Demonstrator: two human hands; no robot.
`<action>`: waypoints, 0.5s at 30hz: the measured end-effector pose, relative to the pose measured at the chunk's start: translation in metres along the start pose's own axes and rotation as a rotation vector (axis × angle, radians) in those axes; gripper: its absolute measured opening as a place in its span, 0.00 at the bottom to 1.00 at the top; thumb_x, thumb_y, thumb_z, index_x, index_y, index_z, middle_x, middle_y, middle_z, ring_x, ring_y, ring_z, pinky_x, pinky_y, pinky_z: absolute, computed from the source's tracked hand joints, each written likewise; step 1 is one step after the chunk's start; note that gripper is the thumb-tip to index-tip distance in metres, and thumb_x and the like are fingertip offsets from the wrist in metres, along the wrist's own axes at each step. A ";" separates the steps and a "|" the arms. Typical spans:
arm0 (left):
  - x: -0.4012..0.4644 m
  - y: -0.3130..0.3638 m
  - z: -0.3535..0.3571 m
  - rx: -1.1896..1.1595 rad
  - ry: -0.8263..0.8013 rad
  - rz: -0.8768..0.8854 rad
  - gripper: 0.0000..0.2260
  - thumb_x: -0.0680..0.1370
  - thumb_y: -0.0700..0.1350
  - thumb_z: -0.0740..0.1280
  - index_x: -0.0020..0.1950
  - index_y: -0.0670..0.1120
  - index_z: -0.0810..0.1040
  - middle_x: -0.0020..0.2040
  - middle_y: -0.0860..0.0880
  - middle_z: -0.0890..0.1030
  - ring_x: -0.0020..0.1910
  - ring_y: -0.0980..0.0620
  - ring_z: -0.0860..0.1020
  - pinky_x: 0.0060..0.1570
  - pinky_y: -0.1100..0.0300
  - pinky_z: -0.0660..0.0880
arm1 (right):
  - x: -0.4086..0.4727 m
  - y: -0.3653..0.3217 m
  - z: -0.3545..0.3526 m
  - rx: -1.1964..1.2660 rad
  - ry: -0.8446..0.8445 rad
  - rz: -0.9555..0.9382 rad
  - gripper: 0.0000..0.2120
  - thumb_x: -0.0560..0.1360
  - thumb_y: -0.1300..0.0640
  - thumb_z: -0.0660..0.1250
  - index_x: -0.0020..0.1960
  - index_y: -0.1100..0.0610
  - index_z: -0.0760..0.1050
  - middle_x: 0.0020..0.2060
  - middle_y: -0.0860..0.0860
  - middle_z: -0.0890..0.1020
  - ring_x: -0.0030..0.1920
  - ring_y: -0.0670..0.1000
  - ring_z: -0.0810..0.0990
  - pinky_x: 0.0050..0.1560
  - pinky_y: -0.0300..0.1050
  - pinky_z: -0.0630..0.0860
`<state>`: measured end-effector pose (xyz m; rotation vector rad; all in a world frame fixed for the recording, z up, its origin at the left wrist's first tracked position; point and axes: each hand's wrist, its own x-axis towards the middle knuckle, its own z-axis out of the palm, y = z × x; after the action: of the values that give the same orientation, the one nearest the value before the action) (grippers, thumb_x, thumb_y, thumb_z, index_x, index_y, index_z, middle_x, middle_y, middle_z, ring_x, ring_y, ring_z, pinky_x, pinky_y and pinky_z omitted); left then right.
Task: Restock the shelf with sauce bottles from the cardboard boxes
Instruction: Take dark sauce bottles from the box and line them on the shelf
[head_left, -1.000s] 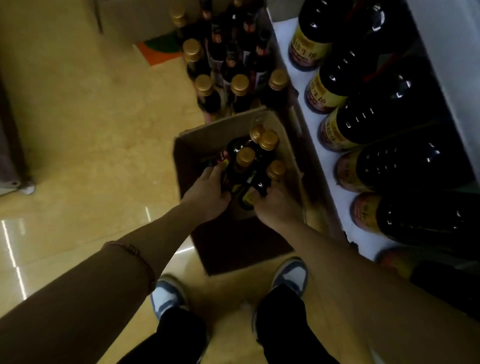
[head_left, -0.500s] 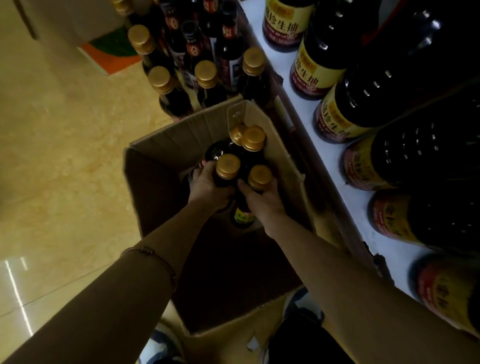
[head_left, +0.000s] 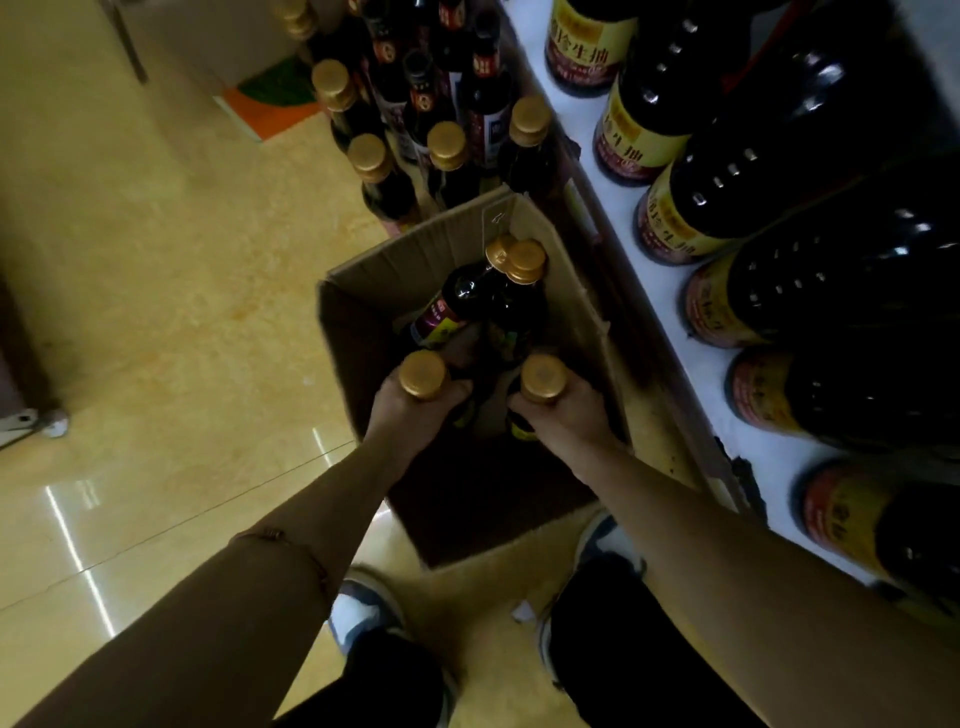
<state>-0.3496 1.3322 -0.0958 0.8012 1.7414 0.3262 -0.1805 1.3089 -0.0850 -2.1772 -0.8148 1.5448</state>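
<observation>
Two dark, gold-capped bottles (head_left: 470, 299) leaned inside the cardboard box (head_left: 363, 338); left hand (head_left: 415, 410) and right hand (head_left: 566, 415) each gripped another.

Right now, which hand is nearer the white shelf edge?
Right. The right hand grips a bottle neck on the box's shelf side; the left hand grips another bottle further from the shelf edge.
</observation>
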 end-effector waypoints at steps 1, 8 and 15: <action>-0.014 0.007 -0.007 -0.037 0.004 -0.008 0.15 0.71 0.46 0.75 0.56 0.50 0.79 0.49 0.49 0.82 0.44 0.52 0.80 0.50 0.45 0.79 | -0.014 -0.007 -0.007 -0.011 0.000 -0.009 0.23 0.72 0.59 0.75 0.66 0.56 0.75 0.61 0.54 0.80 0.63 0.55 0.76 0.53 0.41 0.69; -0.118 0.086 -0.060 -0.044 -0.045 0.147 0.15 0.70 0.44 0.76 0.55 0.49 0.79 0.50 0.51 0.82 0.49 0.53 0.79 0.44 0.55 0.76 | -0.129 -0.081 -0.050 -0.054 -0.013 -0.152 0.21 0.70 0.59 0.76 0.60 0.57 0.77 0.52 0.51 0.82 0.57 0.51 0.77 0.53 0.39 0.69; -0.235 0.185 -0.135 0.176 -0.230 0.437 0.12 0.69 0.46 0.76 0.51 0.53 0.80 0.50 0.56 0.82 0.51 0.54 0.80 0.49 0.52 0.76 | -0.265 -0.184 -0.104 -0.093 0.049 -0.343 0.17 0.69 0.53 0.76 0.57 0.52 0.81 0.49 0.50 0.85 0.52 0.49 0.81 0.51 0.44 0.77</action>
<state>-0.3789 1.3364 0.2310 1.2996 1.3835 0.3582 -0.1933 1.2888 0.2537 -1.9967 -1.1926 1.3013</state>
